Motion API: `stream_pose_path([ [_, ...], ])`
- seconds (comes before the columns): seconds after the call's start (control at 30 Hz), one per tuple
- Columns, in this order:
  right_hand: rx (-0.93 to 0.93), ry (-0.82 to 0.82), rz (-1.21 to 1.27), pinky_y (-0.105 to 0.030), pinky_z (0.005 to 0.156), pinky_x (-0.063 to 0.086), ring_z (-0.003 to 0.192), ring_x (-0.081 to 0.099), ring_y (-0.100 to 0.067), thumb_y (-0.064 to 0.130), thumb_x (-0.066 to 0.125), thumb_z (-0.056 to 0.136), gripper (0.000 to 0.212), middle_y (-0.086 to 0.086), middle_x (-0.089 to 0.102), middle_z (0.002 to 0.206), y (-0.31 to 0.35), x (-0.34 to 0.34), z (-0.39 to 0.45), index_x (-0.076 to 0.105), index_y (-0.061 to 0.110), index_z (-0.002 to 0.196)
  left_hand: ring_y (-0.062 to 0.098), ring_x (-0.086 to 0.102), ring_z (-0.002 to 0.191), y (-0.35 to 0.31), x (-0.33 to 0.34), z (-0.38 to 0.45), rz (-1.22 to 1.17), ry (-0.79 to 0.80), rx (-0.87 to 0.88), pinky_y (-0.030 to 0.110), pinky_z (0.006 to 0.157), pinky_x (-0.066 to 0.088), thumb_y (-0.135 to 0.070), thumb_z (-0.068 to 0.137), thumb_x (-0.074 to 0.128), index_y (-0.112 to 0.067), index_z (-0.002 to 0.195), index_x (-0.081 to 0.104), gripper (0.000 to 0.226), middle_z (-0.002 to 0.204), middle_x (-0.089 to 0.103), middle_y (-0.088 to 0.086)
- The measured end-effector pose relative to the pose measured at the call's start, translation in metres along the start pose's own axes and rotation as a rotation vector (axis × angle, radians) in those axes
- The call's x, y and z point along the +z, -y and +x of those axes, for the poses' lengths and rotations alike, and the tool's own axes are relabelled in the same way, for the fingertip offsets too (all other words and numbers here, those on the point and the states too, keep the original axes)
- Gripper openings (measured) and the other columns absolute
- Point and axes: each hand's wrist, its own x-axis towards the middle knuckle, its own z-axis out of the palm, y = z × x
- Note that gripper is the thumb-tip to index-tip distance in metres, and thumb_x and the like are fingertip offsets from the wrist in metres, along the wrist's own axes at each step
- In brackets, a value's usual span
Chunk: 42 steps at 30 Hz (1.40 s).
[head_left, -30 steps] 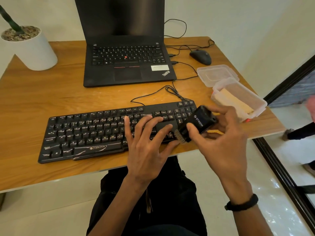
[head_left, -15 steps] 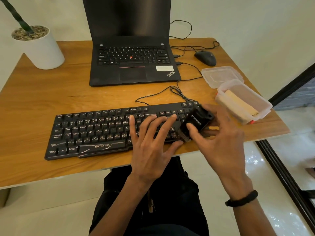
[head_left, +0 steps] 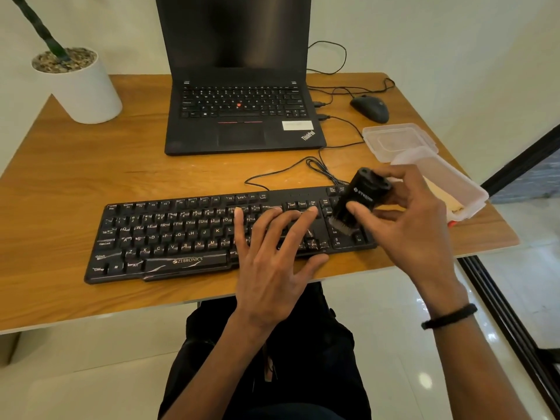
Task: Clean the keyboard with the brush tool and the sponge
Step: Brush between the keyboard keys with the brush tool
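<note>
A black keyboard (head_left: 212, 234) lies along the near edge of the wooden tabletop (head_left: 91, 177), its cable looping back toward the laptop. The left hand (head_left: 272, 253) rests flat on the keyboard's right-centre keys, its grip wide, fingers straight and spread, thumb reaching toward the near edge of the board. The right hand (head_left: 406, 219) holds the brush tool (head_left: 357, 198), a black block-shaped body, its grip curled round it with the thumb on the near face and the fingers wrapped over the far side. The tool stands tilted, top leaning away to the right, with its bristles down over the number pad at the keyboard's right end; they seem to touch the keys there, though the view is too soft to be sure. Just beyond the right hand, a clear plastic container (head_left: 472, 192) sits at the tabletop's right edge with the pale yellow sponge (head_left: 439, 192) inside it, partly hidden by the fingers. Its lid (head_left: 397, 140) lies just behind it. Farther back stand an open black laptop (head_left: 242, 116) with a dark screen, a black mouse (head_left: 369, 109) to its right, and a white plant pot (head_left: 85, 86) at the far left corner. A black band (head_left: 448, 316) circles the right wrist.
</note>
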Motion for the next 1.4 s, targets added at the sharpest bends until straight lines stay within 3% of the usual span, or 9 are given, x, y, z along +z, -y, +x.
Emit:
stream_pose_path([
  [0.27,-0.003,0.058,0.048,-0.010,0.075,0.057,0.097,0.066,0.011,0.023,0.084,0.084,0.059,0.017,0.065,0.112,-0.001,-0.001,0.014,0.050,0.026,0.131,0.021,0.048,0.141,-0.001,0.000,0.001,0.005,0.000,-0.014,0.066,0.125,0.011,-0.065,0.090,0.070,-0.028,0.152,0.048,0.075,0.139,0.061,-0.002],
  [0.43,0.006,0.307,0.045,-0.028,0.076,0.064,0.103,0.071,-0.009,0.035,0.086,0.075,0.055,0.011,0.072,0.109,-0.003,-0.025,0.018,0.062,0.024,0.123,0.021,0.048,0.141,-0.001,0.001,0.001,0.009,0.003,-0.013,0.066,0.125,0.011,-0.065,0.089,0.071,-0.029,0.152,0.044,0.077,0.139,0.061,-0.002],
  [0.53,0.013,0.408,0.034,-0.025,0.078,0.063,0.103,0.070,-0.007,0.039,0.085,0.071,0.050,0.011,0.072,0.109,-0.001,-0.032,0.030,0.067,0.025,0.116,0.021,0.046,0.141,-0.001,0.000,0.000,0.012,0.022,-0.012,0.064,0.126,0.008,-0.064,0.089,0.072,-0.031,0.152,0.042,0.078,0.140,0.060,-0.002],
  [0.73,-0.030,0.319,-0.034,-0.015,0.082,0.058,0.108,0.066,-0.005,0.019,0.087,0.079,0.045,0.017,0.068,0.108,0.001,-0.013,0.053,0.062,0.028,0.116,0.022,0.041,0.148,0.007,-0.015,-0.002,0.026,0.089,-0.062,0.066,0.125,0.002,-0.068,0.090,0.067,-0.029,0.147,0.054,0.070,0.147,0.056,0.000],
  [0.87,-0.098,0.263,-0.097,-0.031,0.098,0.054,0.110,0.062,-0.008,0.019,0.086,0.081,0.040,0.013,0.069,0.108,0.003,-0.002,0.060,0.062,0.025,0.112,0.025,0.041,0.147,0.028,-0.034,-0.010,0.100,0.069,-0.093,0.066,0.125,-0.001,-0.069,0.086,0.069,-0.027,0.136,0.066,0.065,0.146,0.057,0.003],
  [1.1,-0.118,0.496,-0.179,-0.025,0.093,0.055,0.104,0.065,0.000,0.016,0.090,0.074,0.037,0.018,0.071,0.101,0.016,-0.021,0.049,0.068,0.028,0.102,0.026,0.042,0.146,0.037,-0.040,-0.009,0.155,0.087,-0.141,0.069,0.124,0.002,-0.074,0.083,0.064,-0.028,0.131,0.069,0.066,0.144,0.059,0.002],
  [1.3,0.009,0.805,-0.127,-0.043,0.092,0.060,0.099,0.073,-0.006,0.019,0.091,0.073,0.035,0.014,0.079,0.098,0.030,-0.055,0.046,0.071,0.029,0.100,0.026,0.040,0.148,0.035,-0.039,-0.005,0.140,0.093,-0.171,0.070,0.123,0.000,-0.076,0.081,0.066,-0.031,0.136,0.065,0.071,0.146,0.056,0.001],
  [1.4,-0.020,0.748,-0.129,-0.044,0.093,0.060,0.100,0.073,-0.007,0.022,0.089,0.074,0.035,0.011,0.079,0.098,0.033,-0.052,0.053,0.071,0.030,0.103,0.025,0.035,0.151,0.036,-0.041,0.000,0.132,0.135,-0.188,0.068,0.123,-0.003,-0.077,0.077,0.067,-0.033,0.140,0.061,0.077,0.150,0.052,0.001],
])
